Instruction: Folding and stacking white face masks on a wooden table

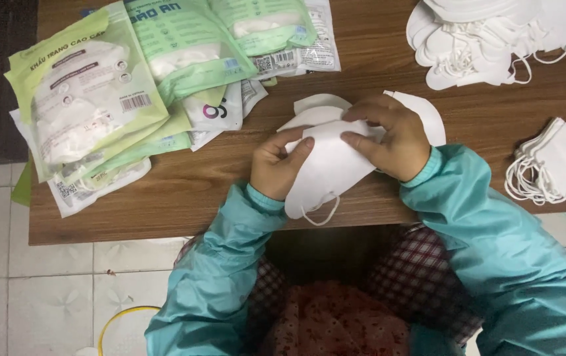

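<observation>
Both hands, left hand and right hand, are pinching a folded white mask at the surface edge, steadying it flat.

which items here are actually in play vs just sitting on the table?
In hand:
- folded white fabric face mask with ear loop, gripped by left hand and right hand
- white masks directly beneath it

Lying about:
- green-and-clear plastic mask packets, far left
- loose white mask heap, top right
- small white mask stack, right
- brown wooden table
</observation>
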